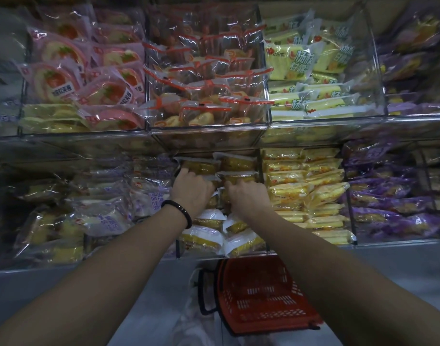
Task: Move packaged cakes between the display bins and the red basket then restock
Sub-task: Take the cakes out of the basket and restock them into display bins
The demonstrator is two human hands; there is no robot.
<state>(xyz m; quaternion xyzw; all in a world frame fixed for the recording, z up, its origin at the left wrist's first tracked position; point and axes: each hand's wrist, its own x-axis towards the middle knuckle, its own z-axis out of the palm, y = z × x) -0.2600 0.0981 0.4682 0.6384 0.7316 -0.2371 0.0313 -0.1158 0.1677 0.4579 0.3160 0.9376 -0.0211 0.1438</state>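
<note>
Two-tier shelf of clear display bins (269, 126), all well stocked. Work is in the lower middle bin (177, 248), under the upper bin of orange-striped packs (206, 78) and left of the bin of yellow packs (306, 191). Red basket (264, 303) is on the floor just below the lower shelf's front edge, right under the arms; nothing visible in it. Packaged cakes (209, 237), white film over yellow, are stacked from the bin's front wall to its back. Both arms reach in to the mid-stack. Left grip (192, 188) has its fingers curled over a pack near the bin's back left corner, grasping it. Right grip (249, 196) sits just beside it, knuckles up and fingertips buried among the packs; can't tell whether it has one or is only pushing. Black bracelet (180, 212) is on the left wrist. My read: bin full and basket bare means either the first pull-out or the last restock tidy, direction unclear. If it's a pull, the next move needs a lift clear of the front wall, then down to the basket. The film looks slick and the cakes soft, so a light squeeze, and watch the neighbouring packs don't slide out.
</note>
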